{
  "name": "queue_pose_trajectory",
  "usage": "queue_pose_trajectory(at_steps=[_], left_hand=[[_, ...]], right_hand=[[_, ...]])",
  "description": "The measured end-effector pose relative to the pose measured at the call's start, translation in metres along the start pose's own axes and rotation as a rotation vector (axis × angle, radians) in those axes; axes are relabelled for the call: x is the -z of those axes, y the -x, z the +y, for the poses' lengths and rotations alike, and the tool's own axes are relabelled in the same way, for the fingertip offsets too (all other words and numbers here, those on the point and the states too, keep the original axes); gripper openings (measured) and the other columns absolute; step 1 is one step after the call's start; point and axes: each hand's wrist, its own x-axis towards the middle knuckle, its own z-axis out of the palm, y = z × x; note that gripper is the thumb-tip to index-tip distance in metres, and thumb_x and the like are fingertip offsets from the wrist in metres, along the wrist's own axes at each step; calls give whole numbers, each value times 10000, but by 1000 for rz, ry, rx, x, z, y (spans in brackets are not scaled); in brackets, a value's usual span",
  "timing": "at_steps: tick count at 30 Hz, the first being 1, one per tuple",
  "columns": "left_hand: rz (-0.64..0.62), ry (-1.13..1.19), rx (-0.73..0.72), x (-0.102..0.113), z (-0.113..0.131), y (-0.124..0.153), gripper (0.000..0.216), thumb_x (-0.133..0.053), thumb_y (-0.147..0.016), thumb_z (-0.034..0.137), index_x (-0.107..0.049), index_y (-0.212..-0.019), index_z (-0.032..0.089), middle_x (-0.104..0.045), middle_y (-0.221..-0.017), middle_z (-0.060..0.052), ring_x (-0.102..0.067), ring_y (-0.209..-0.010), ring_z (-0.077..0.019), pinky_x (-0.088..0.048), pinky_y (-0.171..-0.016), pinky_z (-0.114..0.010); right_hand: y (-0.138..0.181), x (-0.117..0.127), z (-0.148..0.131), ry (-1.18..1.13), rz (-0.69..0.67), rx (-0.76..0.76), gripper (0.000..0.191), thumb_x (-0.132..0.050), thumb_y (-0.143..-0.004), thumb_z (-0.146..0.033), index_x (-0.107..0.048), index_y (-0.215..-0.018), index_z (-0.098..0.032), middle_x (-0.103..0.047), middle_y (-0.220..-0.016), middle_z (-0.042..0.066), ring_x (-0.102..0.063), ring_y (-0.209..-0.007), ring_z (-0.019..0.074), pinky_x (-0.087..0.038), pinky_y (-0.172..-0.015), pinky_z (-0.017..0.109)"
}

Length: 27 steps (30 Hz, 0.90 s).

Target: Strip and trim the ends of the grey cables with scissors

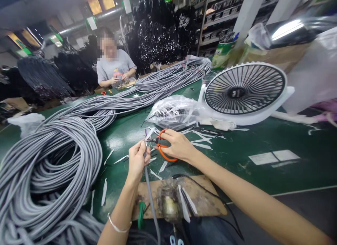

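Note:
My left hand (138, 156) pinches a grey cable (149, 189) close to its upper end, and the rest of the cable hangs down toward my lap. Thin coloured wires stick out at the cable's tip, too small to count. My right hand (179, 145) has its fingers through the loops of orange-handled scissors (167, 155). The dark blades point left and meet the cable end just above my left fingertips; whether they are fully closed on it I cannot tell. White strips (163, 166) lie scattered on the green table around both hands.
Large coils of grey cable (86, 146) fill the left side and run toward the back. A white fan (244, 90) and a clear plastic bag (173, 111) stand beyond my right hand. A worn board (207, 196) lies nearest me. Another person (116, 66) sits across the table.

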Motion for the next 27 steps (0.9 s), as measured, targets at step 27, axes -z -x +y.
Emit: queue_pose_trajectory(at_steps=[27], left_hand=[[9,-118,89,-8,-5,0,384,-824,-398,288,-702,-698,83,-641,-595,-43,-519,-427,-85,-390,-361,-186]], right_hand=[[-13,4,-28,-1008,266,-636,351,-732,-550,-382,-447,-635,-194,-542,-587,-40,-525,-535,106,-446,-558,231]])
